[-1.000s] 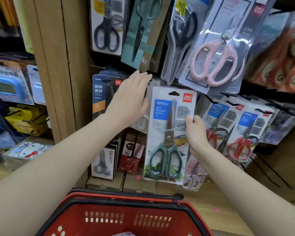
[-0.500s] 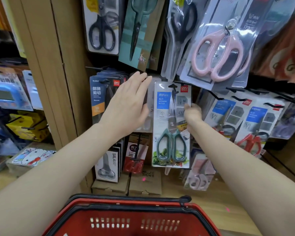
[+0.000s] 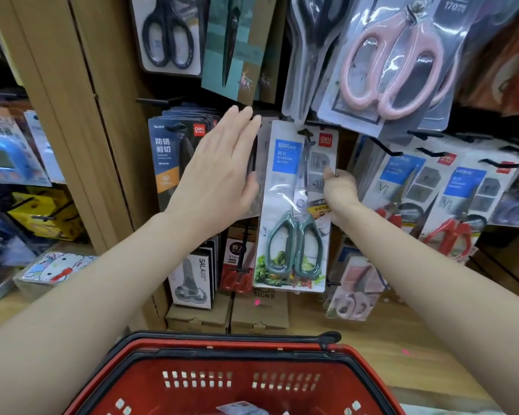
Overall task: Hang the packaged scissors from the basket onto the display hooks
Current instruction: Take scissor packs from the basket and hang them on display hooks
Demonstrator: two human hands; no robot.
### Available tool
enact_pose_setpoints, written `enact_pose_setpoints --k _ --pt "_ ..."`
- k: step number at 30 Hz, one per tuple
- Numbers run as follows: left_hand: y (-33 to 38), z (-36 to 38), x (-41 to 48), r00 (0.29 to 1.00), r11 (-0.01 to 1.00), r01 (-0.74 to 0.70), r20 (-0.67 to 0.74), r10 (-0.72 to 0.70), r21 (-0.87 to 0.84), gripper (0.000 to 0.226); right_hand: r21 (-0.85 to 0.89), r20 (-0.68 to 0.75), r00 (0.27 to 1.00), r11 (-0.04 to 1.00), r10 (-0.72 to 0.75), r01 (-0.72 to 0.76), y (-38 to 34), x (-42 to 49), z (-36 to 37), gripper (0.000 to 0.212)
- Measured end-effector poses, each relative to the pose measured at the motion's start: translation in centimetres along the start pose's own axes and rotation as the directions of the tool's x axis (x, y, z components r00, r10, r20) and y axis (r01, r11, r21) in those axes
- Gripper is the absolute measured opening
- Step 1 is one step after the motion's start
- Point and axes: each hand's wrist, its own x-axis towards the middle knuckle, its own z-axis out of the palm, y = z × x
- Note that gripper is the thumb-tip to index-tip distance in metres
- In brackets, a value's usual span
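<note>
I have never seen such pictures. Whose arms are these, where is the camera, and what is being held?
There is no machine here: these are a person's two bare arms. The camera sits on the person's head and looks forward and down. In front is a display wall with packaged scissors on hooks. The right hand pinches the right edge of the green-handled scissors pack, whose top hole is at a black hook. The left hand is flat and open, just left of that pack. Below stands a red basket.
</note>
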Motion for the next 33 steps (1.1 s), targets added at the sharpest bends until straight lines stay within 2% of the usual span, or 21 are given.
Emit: enact_pose_setpoints --k 5,11,17,21,24,29,31,33 --pt "0.6 0.0 0.0 0.999 0.999 0.04 0.001 -0.04 -0.009 0.064 0.076 0.05 0.999 0.997 -0.002 -0.002 0.3 -3.2 -1.2 0.043" --pt "1.3 -0.5 0.0 0.996 0.996 0.077 0.041 -0.078 0.034 0.065 0.04 0.101 0.989 0.994 -0.105 0.101 0.8 -6.8 -4.0 0.024" --pt "2.8 -1.0 0.2 0.987 0.989 0.129 0.091 -0.135 0.07 0.064 0.046 0.169 0.969 0.983 -0.181 0.176 -0.3 -9.4 -6.5 0.022" --pt "4.0 -0.7 -0.4 0.999 0.997 0.04 0.011 -0.041 0.064 0.046 -0.069 0.212 0.94 0.955 -0.269 0.289 0.5 -11.3 -9.3 0.022" --pt "5.3 -0.3 -2.2 1.0 0.998 -0.023 0.015 0.022 0.051 0.029 -0.077 0.228 0.946 0.964 -0.23 0.253 2.5 -12.2 -12.2 0.023" --pt "7.6 2.3 -5.9 0.986 0.999 -0.037 0.161 0.035 0.01 0.021 0.015 0.074 0.989 0.992 -0.128 0.127 7.0 -12.1 -17.1 0.026" --pt "8.3 3.9 -6.9 0.972 0.999 -0.031 0.231 0.037 -0.03 0.019 0.001 0.02 0.993 0.993 -0.12 0.12 8.5 -12.2 -19.1 0.031" --pt "8.9 5.6 -7.8 0.953 0.998 -0.021 0.301 0.037 -0.057 0.023 -0.087 0.007 0.988 0.984 -0.152 0.152 10.2 -12.3 -21.0 0.028"
